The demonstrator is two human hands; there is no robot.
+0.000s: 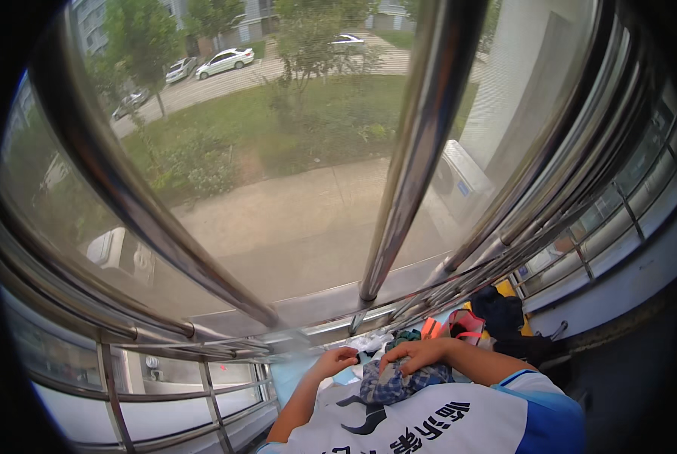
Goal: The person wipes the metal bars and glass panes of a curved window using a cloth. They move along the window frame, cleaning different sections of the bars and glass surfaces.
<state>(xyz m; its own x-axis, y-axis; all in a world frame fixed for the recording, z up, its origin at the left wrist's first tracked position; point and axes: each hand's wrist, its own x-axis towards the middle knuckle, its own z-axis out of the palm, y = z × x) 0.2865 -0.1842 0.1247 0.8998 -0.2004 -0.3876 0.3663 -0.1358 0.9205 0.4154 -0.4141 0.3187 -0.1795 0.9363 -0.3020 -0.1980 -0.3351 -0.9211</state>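
A bunched blue-and-grey checked cloth (409, 387) lies against the front of my shirt, low in the picture. My right hand (417, 356) rests over its upper side, with the fingers bent into the folds. Just left of it, my left hand (338, 360) has curled fingers beside a small dark thing; whether it holds anything is unclear. White cloth (369, 343) and dark green cloth (404, 338) lie just beyond the hands on a pale blue surface (286, 377).
Metal window bars (412, 142) rise before me, with a lower rail (213, 391) at left. To the right are an orange item (430, 328), a red-edged open bag (466, 324) and dark fabric (496, 309) over something yellow. Beyond the window, air-conditioner units and parked cars stand outside.
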